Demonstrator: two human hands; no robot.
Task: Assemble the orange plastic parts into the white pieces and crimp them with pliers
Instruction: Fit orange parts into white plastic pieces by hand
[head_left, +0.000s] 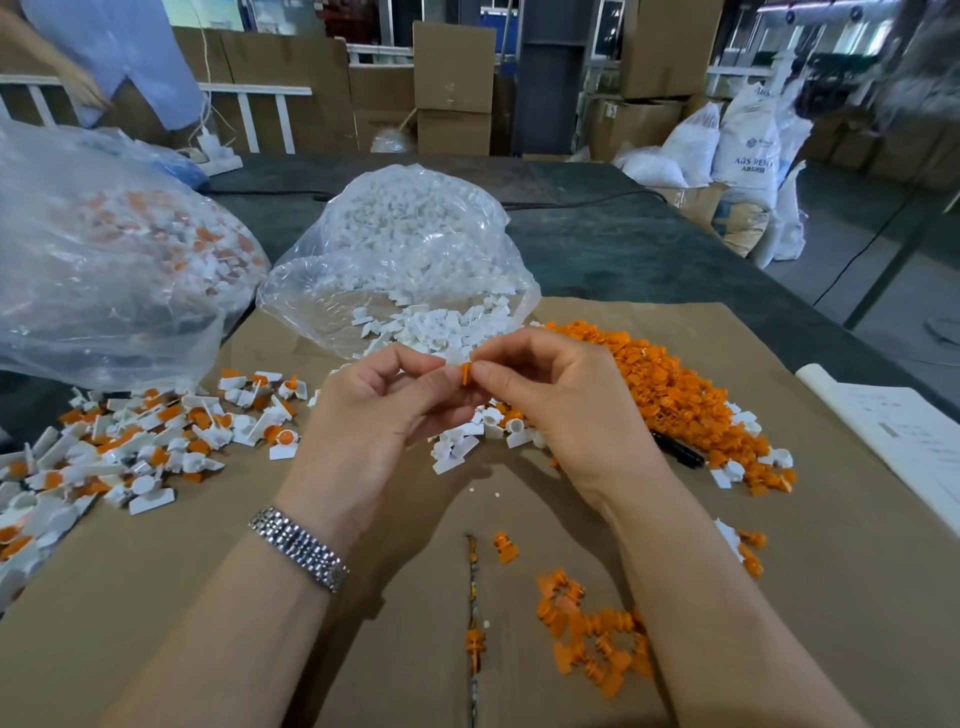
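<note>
Foreground: loose orange plastic clips (592, 642) | left hand (374, 415), curled, contents hidden | right hand (561, 410) pinches small orange plastic part (466, 373): light, stiff, probably slippery; grip its edges.

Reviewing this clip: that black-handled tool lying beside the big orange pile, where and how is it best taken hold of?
Grip the black-handled tool by its exposed handle end, coming from the near right side, where bare cardboard leaves room. Its far end is buried under the orange pile, so a judgement only: draw it out along its length. Both the left hand and the right hand now pinch an orange part.
</note>
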